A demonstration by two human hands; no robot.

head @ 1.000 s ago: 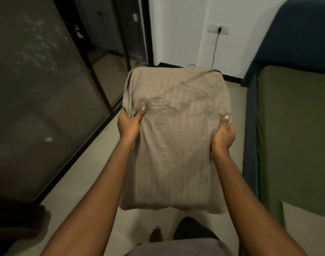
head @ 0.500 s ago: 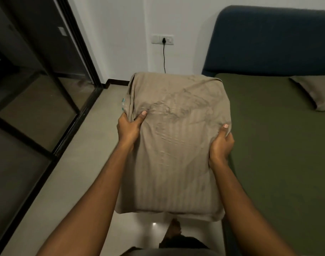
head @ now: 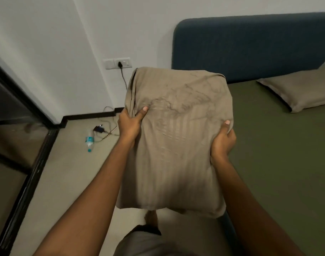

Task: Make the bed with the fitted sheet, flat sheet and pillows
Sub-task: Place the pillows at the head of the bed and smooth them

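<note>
While the pillow (head: pixel 176 145) hung over the edge of the green-sheeted bed (head: pixel 278 154), the left hand (head: pixel 130 124) and right hand (head: pixel 222 145) gripped its sides, thumbs on top and fingers curled behind. It looked soft, light and bulky. The loose case might slide, so grip the filling at mid-length.

Far pillow (head: pixel 296 91) cut off by right edge.

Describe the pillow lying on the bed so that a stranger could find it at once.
Start at the blue headboard and the green sheet below it. At its far right lies a beige pillow. Unlike the other beige pillow, gripped by the left hand and right hand, it rests flat.
</note>
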